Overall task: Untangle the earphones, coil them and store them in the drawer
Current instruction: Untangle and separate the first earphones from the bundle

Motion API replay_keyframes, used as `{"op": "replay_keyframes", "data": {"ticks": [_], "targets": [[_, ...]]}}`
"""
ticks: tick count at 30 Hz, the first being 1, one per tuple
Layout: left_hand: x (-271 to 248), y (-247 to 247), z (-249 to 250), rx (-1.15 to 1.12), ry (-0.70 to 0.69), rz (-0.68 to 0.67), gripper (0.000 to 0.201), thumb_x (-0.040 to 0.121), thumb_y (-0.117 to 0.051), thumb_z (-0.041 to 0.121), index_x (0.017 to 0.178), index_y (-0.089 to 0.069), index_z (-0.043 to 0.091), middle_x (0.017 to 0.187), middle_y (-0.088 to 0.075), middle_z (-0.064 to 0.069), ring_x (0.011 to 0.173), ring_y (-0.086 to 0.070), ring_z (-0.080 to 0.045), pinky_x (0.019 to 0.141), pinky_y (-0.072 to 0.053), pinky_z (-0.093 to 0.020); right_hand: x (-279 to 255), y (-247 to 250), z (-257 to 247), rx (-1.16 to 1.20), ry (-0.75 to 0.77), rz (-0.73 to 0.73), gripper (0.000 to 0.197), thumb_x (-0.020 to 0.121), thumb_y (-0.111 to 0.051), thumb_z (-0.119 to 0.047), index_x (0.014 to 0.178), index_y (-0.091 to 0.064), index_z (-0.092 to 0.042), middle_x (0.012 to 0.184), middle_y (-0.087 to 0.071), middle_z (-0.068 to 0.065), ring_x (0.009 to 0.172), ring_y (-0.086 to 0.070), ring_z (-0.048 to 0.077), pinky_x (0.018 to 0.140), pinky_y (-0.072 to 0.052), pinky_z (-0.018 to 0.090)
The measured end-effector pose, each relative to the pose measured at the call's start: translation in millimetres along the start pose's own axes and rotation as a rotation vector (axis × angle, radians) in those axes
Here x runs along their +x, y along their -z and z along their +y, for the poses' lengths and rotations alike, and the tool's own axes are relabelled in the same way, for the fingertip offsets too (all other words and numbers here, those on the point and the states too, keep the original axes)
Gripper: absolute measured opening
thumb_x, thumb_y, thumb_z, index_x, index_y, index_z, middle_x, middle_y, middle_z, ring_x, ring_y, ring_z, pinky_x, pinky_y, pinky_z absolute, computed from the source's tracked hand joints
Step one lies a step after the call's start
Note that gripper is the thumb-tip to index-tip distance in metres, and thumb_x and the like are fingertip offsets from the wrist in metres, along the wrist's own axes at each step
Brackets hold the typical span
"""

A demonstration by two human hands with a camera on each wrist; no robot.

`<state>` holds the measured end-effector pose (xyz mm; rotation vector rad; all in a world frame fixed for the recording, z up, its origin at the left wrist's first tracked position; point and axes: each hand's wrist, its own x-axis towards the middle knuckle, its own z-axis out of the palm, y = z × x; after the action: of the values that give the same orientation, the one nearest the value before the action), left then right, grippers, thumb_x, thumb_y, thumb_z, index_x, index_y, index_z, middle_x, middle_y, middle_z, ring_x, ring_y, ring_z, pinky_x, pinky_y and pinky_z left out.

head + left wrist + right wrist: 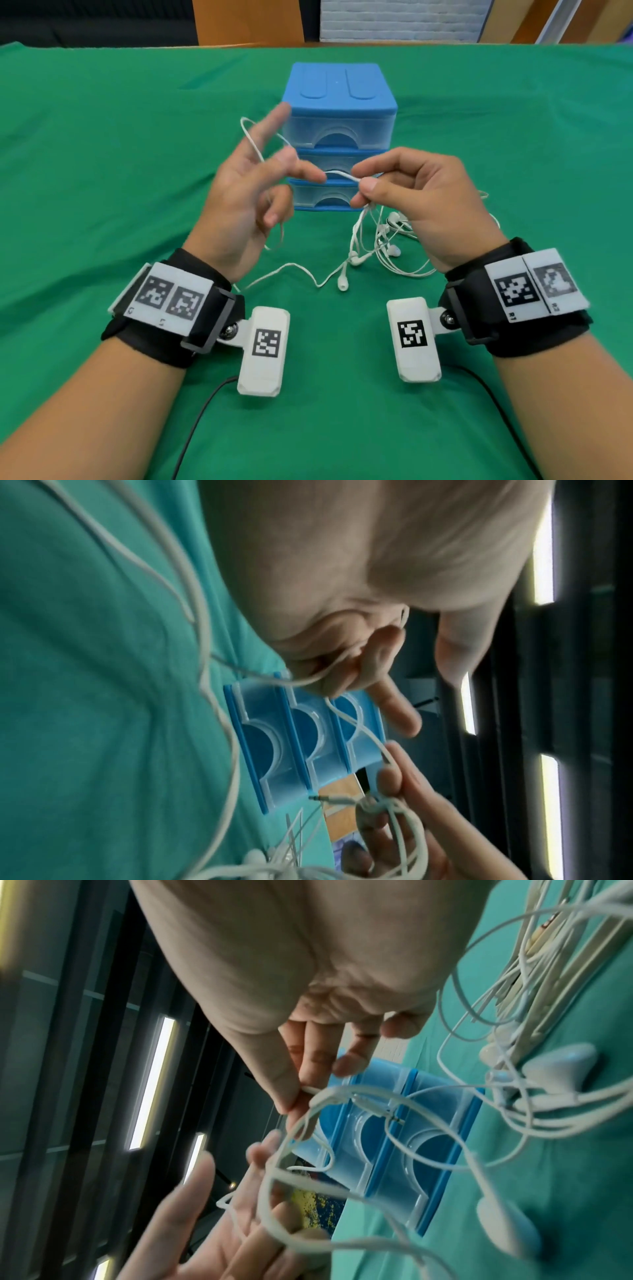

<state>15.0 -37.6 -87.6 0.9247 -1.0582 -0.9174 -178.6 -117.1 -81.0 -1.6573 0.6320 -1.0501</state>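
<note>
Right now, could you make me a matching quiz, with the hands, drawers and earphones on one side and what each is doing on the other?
1. left hand
2. right hand
3. blue plastic drawer unit
4. white earbuds

A. all drawers shut
B. lie on the green cloth
C. pinches the white earphone cable
D. cable looped over its fingers

Pairs: 1-D, 2-C, 3-A, 4-B.

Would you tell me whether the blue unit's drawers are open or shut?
Shut: all three drawers sit flush in the blue unit.
</note>
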Motion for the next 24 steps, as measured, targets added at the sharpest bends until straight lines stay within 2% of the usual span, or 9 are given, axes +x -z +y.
{"op": "replay_keyframes", "data": {"ticks": [2, 4, 6, 8, 11, 13, 15, 19, 24], "targets": [[-3, -9, -3, 0.102, 0.033, -0.109, 0.061, 0.092, -0.063, 0.022, 0.148, -0.041, 0.024, 0.088, -0.069, -0.008, 0.042, -0.029, -0.008, 0.052, -0.016, -0.034, -1, -4, 0, -0.007, 0.012, -0.017, 0.015, 0.089, -0.069, 0.002, 0.104, -0.07, 0.0, 0.072, -0.074, 0.013, 0.07, -0.072, 0.015, 0.077, -0.052, 0.021], [-7, -15, -6, 0.186, 0.059, -0.191, 0.066, 0.085, -0.074, 0.02, 0.145, -0.045, 0.022, 0.084, -0.064, -0.002, 0.046, -0.036, -0.006, 0.05, -0.023, -0.024, -1, -6, -3, 0.018, 0.028, -0.027, 0.019, 0.089, -0.069, 0.002, 0.107, -0.069, 0.0, 0.072, -0.075, 0.011, 0.07, -0.071, 0.015, 0.075, -0.052, 0.021], [-9, -18, -10, 0.259, 0.08, -0.219, 0.066, 0.083, -0.079, 0.014, 0.141, -0.048, 0.021, 0.081, -0.063, 0.005, 0.054, -0.044, -0.015, 0.055, -0.036, -0.017, -3, -7, -6, 0.059, 0.043, -0.038, 0.024, 0.089, -0.069, 0.003, 0.112, -0.067, 0.001, 0.074, -0.074, 0.013, 0.07, -0.071, 0.015, 0.069, -0.051, 0.019], [-10, -18, -13, 0.278, 0.099, -0.23, 0.066, 0.082, -0.08, 0.012, 0.139, -0.048, 0.024, 0.082, -0.064, 0.002, 0.067, -0.042, -0.025, 0.062, -0.041, -0.022, -4, -9, -9, 0.079, 0.055, -0.048, 0.027, 0.089, -0.067, 0.006, 0.115, -0.064, 0.002, 0.077, -0.075, 0.01, 0.071, -0.072, 0.012, 0.067, -0.05, 0.016], [-9, -17, -14, 0.272, 0.091, -0.206, 0.059, 0.089, -0.069, -0.002, 0.14, -0.048, 0.021, 0.076, -0.064, -0.007, 0.057, -0.043, -0.02, 0.05, -0.035, -0.016, -4, -12, -9, 0.076, 0.068, -0.05, 0.028, 0.088, -0.067, 0.007, 0.115, -0.064, -0.001, 0.083, -0.077, 0.009, 0.077, -0.074, 0.016, 0.075, -0.053, 0.022], [-7, -17, -13, 0.271, 0.072, -0.162, 0.049, 0.095, -0.06, -0.001, 0.138, -0.051, 0.02, 0.066, -0.06, -0.008, 0.051, -0.033, -0.018, 0.046, -0.026, -0.022, -3, -9, -10, 0.092, 0.077, 0.007, 0.027, 0.089, -0.066, 0.007, 0.114, -0.064, -0.001, 0.079, -0.075, 0.01, 0.078, -0.073, 0.016, 0.075, -0.052, 0.02], [-5, -14, -14, 0.25, 0.04, -0.082, 0.039, 0.099, -0.055, 0.003, 0.135, -0.055, 0.019, 0.058, -0.048, -0.005, 0.052, -0.027, -0.018, 0.046, -0.023, -0.023, -1, -3, -11, 0.143, 0.071, 0.09, 0.026, 0.088, -0.063, 0.006, 0.113, -0.063, -0.002, 0.071, -0.071, 0.005, 0.071, -0.069, 0.013, 0.068, -0.046, 0.015], [-1, -7, -15, 0.248, -0.034, 0.086, 0.026, 0.1, -0.054, 0.005, 0.122, -0.063, 0.013, 0.056, -0.032, 0.001, 0.054, -0.027, -0.012, 0.047, -0.025, -0.021, 1, 7, -11, 0.232, 0.013, 0.162, 0.026, 0.083, -0.059, -0.002, 0.106, -0.062, -0.014, 0.061, -0.063, -0.007, 0.068, -0.057, 0.014, 0.064, -0.031, 0.027], [-2, -4, -16, 0.184, -0.044, 0.052, 0.018, 0.098, -0.056, 0.007, 0.108, -0.071, 0.008, 0.062, -0.032, -0.001, 0.056, -0.028, -0.011, 0.054, -0.017, -0.031, 1, 7, -13, 0.371, 0.006, 0.2, 0.029, 0.08, -0.055, -0.002, 0.105, -0.053, -0.017, 0.063, -0.059, -0.008, 0.067, -0.056, 0.011, 0.063, -0.033, 0.026]]}}
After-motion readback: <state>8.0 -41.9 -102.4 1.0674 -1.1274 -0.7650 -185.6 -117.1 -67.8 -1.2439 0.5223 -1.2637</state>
